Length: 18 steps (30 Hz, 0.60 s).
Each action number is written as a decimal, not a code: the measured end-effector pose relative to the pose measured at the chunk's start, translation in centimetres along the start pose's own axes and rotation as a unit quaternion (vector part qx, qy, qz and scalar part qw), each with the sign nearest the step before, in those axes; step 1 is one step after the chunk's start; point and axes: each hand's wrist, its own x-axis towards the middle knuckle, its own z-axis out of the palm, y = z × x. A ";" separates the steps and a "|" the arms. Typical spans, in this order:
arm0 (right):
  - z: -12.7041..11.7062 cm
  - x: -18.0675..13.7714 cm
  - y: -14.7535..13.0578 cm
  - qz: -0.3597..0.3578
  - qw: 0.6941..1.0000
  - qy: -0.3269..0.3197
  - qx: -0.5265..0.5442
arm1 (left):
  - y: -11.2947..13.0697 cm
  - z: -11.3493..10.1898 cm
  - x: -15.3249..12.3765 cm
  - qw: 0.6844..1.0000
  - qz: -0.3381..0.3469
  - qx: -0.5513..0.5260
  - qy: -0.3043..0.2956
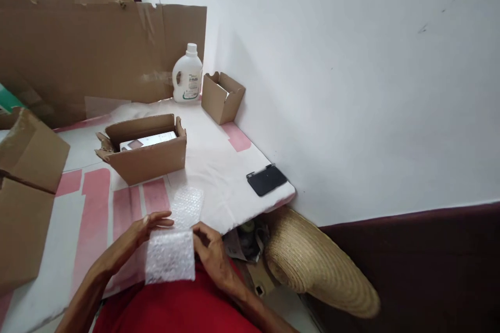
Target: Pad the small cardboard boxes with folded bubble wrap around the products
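Bubble-wrapped bundle [170, 256] sits at the near edge of the tabletop [230, 166], held between both hands just above the person's red shirt [175, 307]. The left hand [146, 229] grips its upper left corner from about 10 o'clock, fingers stretched flat over the top edge. The right hand [209, 250] pinches the right side from 3 o'clock, fingers curled onto the wrap. Both hands touch the bundle, so neither is nearer. Its long axis runs roughly left to right across the lap, and a loose tail of bubble wrap [187, 207] trails away from it toward 12 o'clock, lying flat on the tabletop.

At 11 o'clock from the hands, a little way off, stands an open cardboard box [146, 158] with a white carton [148, 141] inside. Bare tabletop lies between it and the hands. A large cardboard box [27, 197] crowds the left side at 9 o'clock. Farther back at 12 o'clock are a white bottle [188, 74] and a small open box [222, 96]. A black pouch [267, 179] lies near the right tabletop edge at 2 o'clock, and a straw hat [312, 263] hangs below that edge.
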 end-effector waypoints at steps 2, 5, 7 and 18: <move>-0.5 1.2 0.2 0.058 0.997 0.035 0.045 | -1.3 0.3 1.5 0.999 -0.028 -0.021 0.004; -1.0 2.5 1.2 0.121 0.989 0.050 0.071 | -2.3 0.5 2.4 0.997 -0.052 -0.046 0.034; -1.2 2.7 2.0 0.136 0.987 0.052 0.069 | -2.1 0.6 2.3 0.998 -0.048 -0.015 0.041; -1.9 2.1 1.3 0.104 0.991 0.069 -0.058 | -1.6 2.9 2.0 0.971 0.072 0.192 0.122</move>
